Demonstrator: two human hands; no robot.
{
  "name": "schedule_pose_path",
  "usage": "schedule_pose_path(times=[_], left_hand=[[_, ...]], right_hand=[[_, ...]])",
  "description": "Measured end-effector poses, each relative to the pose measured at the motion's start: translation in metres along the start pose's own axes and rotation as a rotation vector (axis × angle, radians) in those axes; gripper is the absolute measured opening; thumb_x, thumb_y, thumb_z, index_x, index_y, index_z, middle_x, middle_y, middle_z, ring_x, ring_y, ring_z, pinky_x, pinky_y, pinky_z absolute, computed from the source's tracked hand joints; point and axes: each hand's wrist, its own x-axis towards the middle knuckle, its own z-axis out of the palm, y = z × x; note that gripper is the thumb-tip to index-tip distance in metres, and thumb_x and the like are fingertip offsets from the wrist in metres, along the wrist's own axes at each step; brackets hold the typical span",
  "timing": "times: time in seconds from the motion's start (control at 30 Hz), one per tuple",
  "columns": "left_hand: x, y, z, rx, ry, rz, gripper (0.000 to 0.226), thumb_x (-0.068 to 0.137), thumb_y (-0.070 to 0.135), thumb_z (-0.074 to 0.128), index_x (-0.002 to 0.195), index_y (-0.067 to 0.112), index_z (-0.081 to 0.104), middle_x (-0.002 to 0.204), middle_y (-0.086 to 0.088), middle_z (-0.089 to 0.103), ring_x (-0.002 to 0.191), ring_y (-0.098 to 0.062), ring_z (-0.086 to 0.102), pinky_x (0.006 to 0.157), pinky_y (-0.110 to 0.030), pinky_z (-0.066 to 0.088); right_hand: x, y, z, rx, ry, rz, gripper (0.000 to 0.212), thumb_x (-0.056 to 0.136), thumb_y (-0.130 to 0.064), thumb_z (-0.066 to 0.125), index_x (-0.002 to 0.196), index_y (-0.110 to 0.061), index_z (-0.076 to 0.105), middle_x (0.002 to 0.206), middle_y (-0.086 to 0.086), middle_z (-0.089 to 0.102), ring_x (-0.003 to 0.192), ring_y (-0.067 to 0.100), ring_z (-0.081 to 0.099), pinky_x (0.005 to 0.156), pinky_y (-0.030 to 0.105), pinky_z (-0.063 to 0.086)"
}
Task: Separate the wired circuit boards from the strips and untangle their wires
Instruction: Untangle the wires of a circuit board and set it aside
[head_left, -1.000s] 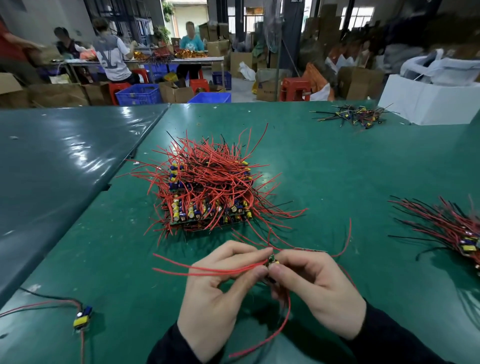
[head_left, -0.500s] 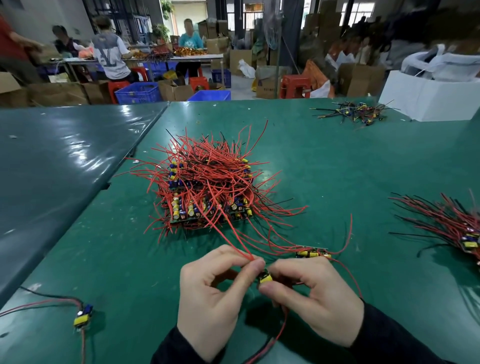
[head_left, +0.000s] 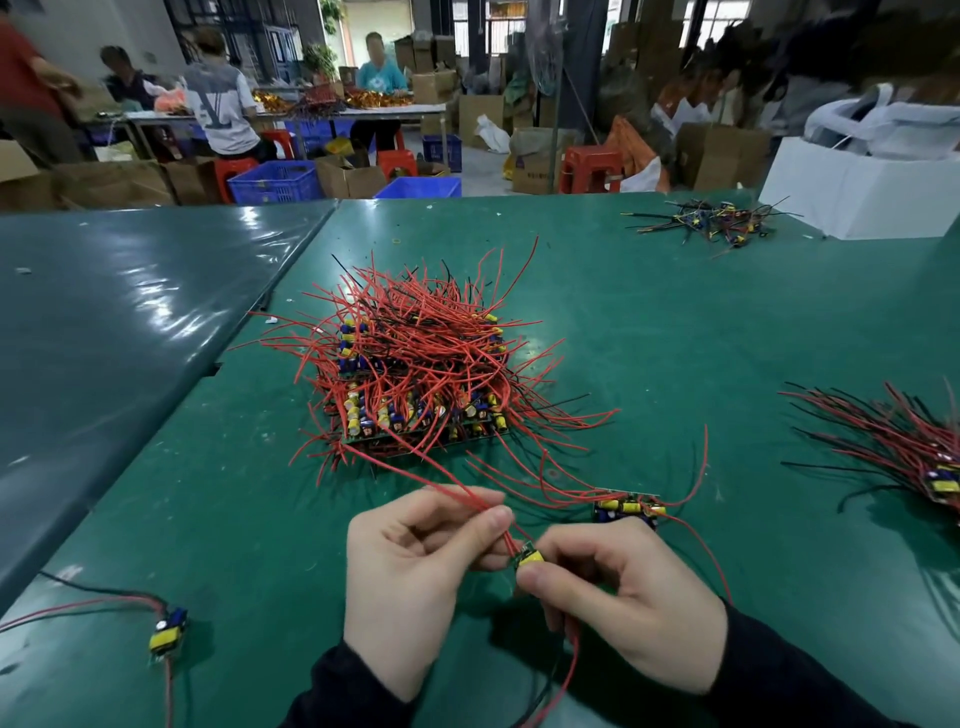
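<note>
From the head camera I saw my right hand (head_left: 618, 597) pinching one small board (head_left: 529, 558), while my left hand (head_left: 415, 571) pinched its red wires (head_left: 467, 499) just beside it. The wires ran up and left toward the big pile (head_left: 415, 374) ahead. One strip (head_left: 628, 506) lay right of my hands; three other heaps sat on the surface (head_left: 675, 338).

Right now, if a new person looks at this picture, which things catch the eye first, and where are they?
First, the big tangled pile of red wires and circuit boards at the middle of the green table. Next, in front of it, the left hand pinches red wires while the right hand pinches a small circuit board. A smaller sorted bundle lies at the right edge.
</note>
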Motion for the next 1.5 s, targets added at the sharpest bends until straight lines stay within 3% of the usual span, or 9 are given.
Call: schedule_pose_path(times=[0.17, 0.3, 0.5, 0.63, 0.83, 1.03, 1.17, 1.33, 1.5], left_hand=[[-0.002, 0.000, 0.002, -0.003, -0.010, -0.031, 0.014, 0.059, 0.007, 0.072, 0.072, 0.004, 0.075, 0.062, -0.017, 0.068, 0.048, -0.022, 0.065, 0.047, -0.022, 0.052], [-0.003, 0.001, 0.002, 0.008, -0.038, -0.025, 0.010, 0.059, 0.006, 0.071, 0.067, 0.006, 0.077, 0.062, -0.017, 0.069, 0.049, -0.020, 0.065, 0.048, -0.022, 0.053], [-0.003, 0.001, 0.005, 0.070, -0.087, 0.013, 0.013, 0.065, 0.019, 0.068, 0.069, 0.012, 0.078, 0.076, -0.007, 0.075, 0.066, -0.011, 0.069, 0.054, -0.018, 0.052], [-0.001, -0.003, 0.002, 0.023, -0.086, -0.064, 0.020, 0.067, 0.021, 0.065, 0.073, 0.007, 0.077, 0.079, -0.011, 0.074, 0.067, -0.016, 0.069, 0.054, -0.021, 0.053], [-0.001, -0.001, 0.001, -0.005, -0.155, -0.142, 0.026, 0.072, 0.024, 0.062, 0.085, 0.007, 0.077, 0.076, -0.016, 0.072, 0.064, -0.017, 0.065, 0.056, -0.023, 0.053], [-0.002, -0.006, 0.002, 0.047, -0.066, -0.124, 0.017, 0.081, 0.000, 0.060, 0.075, 0.003, 0.075, 0.059, -0.013, 0.066, 0.052, -0.016, 0.061, 0.045, -0.022, 0.050], [0.000, -0.003, 0.000, 0.031, -0.015, -0.117, 0.010, 0.075, 0.005, 0.064, 0.072, 0.002, 0.074, 0.066, -0.017, 0.070, 0.053, -0.017, 0.062, 0.045, -0.023, 0.050], [0.000, -0.002, -0.001, 0.033, 0.011, -0.082, 0.017, 0.075, -0.006, 0.065, 0.064, 0.003, 0.074, 0.066, -0.016, 0.070, 0.049, -0.015, 0.062, 0.046, -0.021, 0.050], [0.006, 0.001, -0.006, -0.071, 0.104, -0.075, 0.007, 0.067, 0.004, 0.067, 0.068, 0.003, 0.074, 0.063, -0.020, 0.069, 0.050, -0.021, 0.065, 0.046, -0.021, 0.051]], right_hand=[[-0.001, -0.001, -0.004, 0.068, -0.029, 0.088, 0.028, 0.080, -0.043, 0.062, 0.067, -0.020, 0.069, 0.058, 0.004, 0.064, 0.053, 0.008, 0.056, 0.055, 0.029, 0.045], [0.001, 0.001, -0.002, 0.170, 0.061, 0.124, 0.026, 0.077, -0.033, 0.068, 0.089, -0.011, 0.074, 0.072, 0.000, 0.070, 0.066, 0.005, 0.061, 0.064, 0.021, 0.047], [0.002, -0.001, 0.000, 0.328, 0.066, 0.200, 0.015, 0.086, -0.011, 0.067, 0.072, -0.010, 0.072, 0.060, 0.001, 0.065, 0.049, 0.010, 0.056, 0.051, 0.018, 0.043], [0.001, -0.004, 0.000, 0.289, 0.068, 0.174, 0.021, 0.087, -0.015, 0.066, 0.067, -0.020, 0.069, 0.054, -0.001, 0.059, 0.047, 0.007, 0.048, 0.049, 0.015, 0.039], [-0.001, -0.004, 0.005, 0.341, 0.010, 0.192, 0.019, 0.083, -0.023, 0.057, 0.064, -0.024, 0.061, 0.061, 0.005, 0.065, 0.054, 0.017, 0.061, 0.051, 0.025, 0.046], [-0.005, -0.003, 0.011, 0.228, -0.001, 0.103, 0.019, 0.090, -0.022, 0.055, 0.071, -0.017, 0.057, 0.058, 0.002, 0.061, 0.052, 0.016, 0.058, 0.050, 0.019, 0.042], [-0.003, -0.003, 0.010, 0.240, 0.008, 0.112, 0.020, 0.088, -0.022, 0.054, 0.069, -0.018, 0.057, 0.057, 0.002, 0.060, 0.051, 0.016, 0.057, 0.050, 0.017, 0.041], [-0.005, -0.007, 0.011, 0.300, -0.056, 0.120, 0.020, 0.090, -0.021, 0.054, 0.069, -0.019, 0.056, 0.056, 0.001, 0.059, 0.049, 0.015, 0.056, 0.049, 0.019, 0.042], [-0.004, -0.011, 0.007, 0.321, -0.072, 0.131, 0.021, 0.089, -0.022, 0.054, 0.068, -0.023, 0.056, 0.056, 0.000, 0.060, 0.048, 0.016, 0.055, 0.048, 0.024, 0.043]])
